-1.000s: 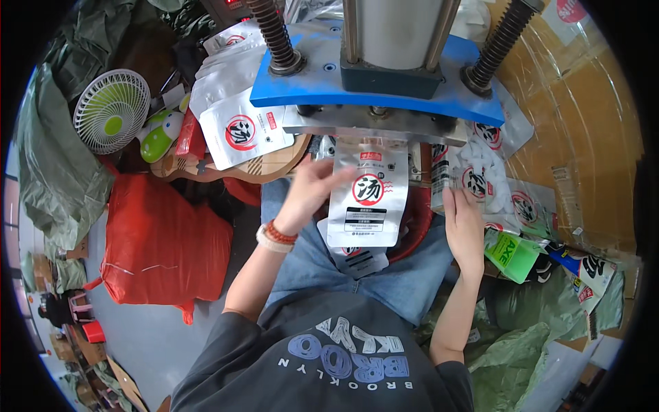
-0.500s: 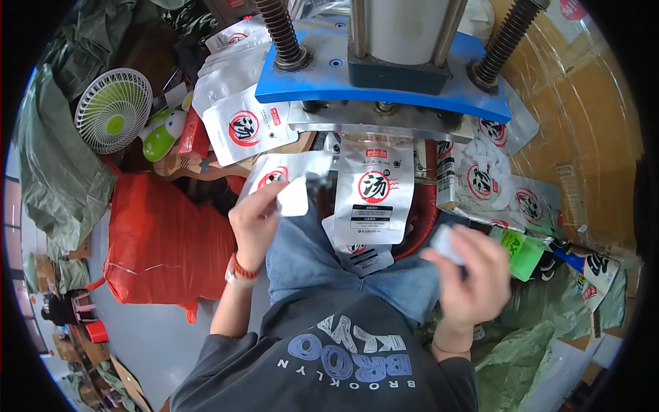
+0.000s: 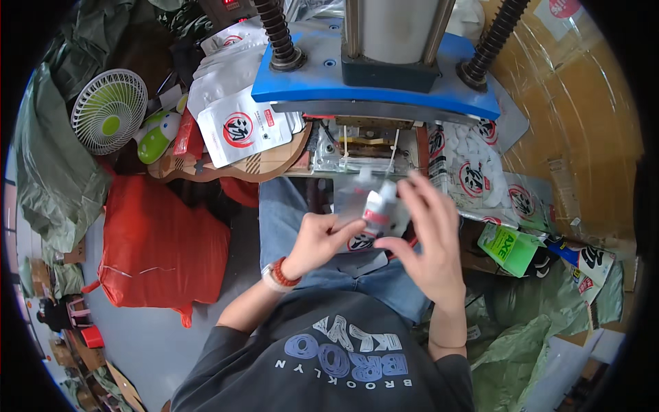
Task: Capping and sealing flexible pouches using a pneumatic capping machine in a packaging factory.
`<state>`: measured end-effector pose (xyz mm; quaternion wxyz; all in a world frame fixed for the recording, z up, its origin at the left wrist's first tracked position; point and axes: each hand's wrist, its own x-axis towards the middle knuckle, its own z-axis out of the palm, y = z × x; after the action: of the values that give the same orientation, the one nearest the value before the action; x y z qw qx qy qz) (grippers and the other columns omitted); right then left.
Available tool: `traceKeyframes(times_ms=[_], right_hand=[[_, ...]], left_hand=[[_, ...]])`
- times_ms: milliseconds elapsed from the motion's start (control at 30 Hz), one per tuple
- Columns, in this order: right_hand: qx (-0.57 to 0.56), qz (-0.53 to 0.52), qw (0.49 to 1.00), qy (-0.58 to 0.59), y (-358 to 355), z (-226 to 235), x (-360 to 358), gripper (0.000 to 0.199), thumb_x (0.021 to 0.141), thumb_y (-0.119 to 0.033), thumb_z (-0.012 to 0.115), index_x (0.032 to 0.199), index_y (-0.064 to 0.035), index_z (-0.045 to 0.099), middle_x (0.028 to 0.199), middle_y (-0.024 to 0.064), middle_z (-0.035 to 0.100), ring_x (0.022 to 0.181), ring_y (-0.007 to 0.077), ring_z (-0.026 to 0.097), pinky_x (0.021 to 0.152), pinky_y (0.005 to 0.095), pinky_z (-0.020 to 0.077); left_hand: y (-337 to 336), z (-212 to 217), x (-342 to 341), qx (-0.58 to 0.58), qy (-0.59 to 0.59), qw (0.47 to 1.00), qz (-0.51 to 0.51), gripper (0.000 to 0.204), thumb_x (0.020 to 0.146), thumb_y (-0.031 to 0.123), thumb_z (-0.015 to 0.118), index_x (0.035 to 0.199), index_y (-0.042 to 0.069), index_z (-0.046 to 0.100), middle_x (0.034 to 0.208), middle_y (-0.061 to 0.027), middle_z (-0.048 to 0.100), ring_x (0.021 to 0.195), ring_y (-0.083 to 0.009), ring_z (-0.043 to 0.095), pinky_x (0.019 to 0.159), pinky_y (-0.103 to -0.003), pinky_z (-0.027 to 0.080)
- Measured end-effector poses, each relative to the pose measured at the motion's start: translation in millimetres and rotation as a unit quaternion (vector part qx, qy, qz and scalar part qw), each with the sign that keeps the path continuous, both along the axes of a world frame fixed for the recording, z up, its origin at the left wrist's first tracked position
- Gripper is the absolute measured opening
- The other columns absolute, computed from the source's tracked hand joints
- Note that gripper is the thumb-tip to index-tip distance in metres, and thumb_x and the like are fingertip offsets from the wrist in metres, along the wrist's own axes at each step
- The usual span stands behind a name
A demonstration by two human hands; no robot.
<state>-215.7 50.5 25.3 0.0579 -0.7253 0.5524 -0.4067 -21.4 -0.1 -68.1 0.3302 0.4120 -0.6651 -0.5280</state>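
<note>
Over my lap, my left hand (image 3: 319, 240) pinches a silver pouch (image 3: 376, 214) between thumb and fingers. The pouch is smeared by motion, and pale tips stick up at its top. My right hand (image 3: 434, 240) is just to the right of it, thumb and fingers apart, with nothing visible in them. Beyond both hands stands a press with a blue plate (image 3: 374, 97). Below the plate, the metal press bed (image 3: 371, 145) is exposed. Part of another printed pouch shows low between my legs, mostly hidden by my hands.
Printed silver pouches (image 3: 264, 141) are stacked left of the press on a wooden board (image 3: 285, 159). White scraps (image 3: 484, 158) lie over pouches to its right. A fan (image 3: 110, 113) and a red bag (image 3: 161, 247) are at the left, a green container (image 3: 511, 247) at the right.
The printed pouch hanging from the press bed has gone from there. My hands have come together in the middle. The small white piece in my right hand is no longer visible.
</note>
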Motion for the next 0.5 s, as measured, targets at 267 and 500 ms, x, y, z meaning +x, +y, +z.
traceKeyframes(times_ms=[267,500], right_hand=[[-0.012,-0.21,0.978,-0.005,-63.4,-44.3,-77.7,0.019,0.086,0.0,0.06,0.104,0.0033,0.064,0.106,0.0165,0.063,0.098,0.032,0.062,0.087,0.0369,0.0468],[0.186,-0.127,0.97,0.092,-66.8,-91.3,-106.4,0.026,0.085,0.0,0.062,0.111,-0.0007,0.061,0.107,0.0159,0.062,0.094,0.0313,0.062,0.084,0.0355,0.0475]], left_hand=[[-74.9,-2.4,-27.9,0.239,0.218,0.941,0.101,0.023,0.089,0.017,0.069,0.097,-0.005,0.07,0.086,-0.0077,0.072,0.073,-0.0096,0.065,0.065,-0.025,0.052],[-93.2,1.9,20.1,0.032,0.03,0.983,0.181,0.05,0.087,0.026,0.072,0.125,-0.002,0.056,0.12,-0.0149,0.064,0.105,-0.0198,0.062,0.091,-0.034,0.048]])
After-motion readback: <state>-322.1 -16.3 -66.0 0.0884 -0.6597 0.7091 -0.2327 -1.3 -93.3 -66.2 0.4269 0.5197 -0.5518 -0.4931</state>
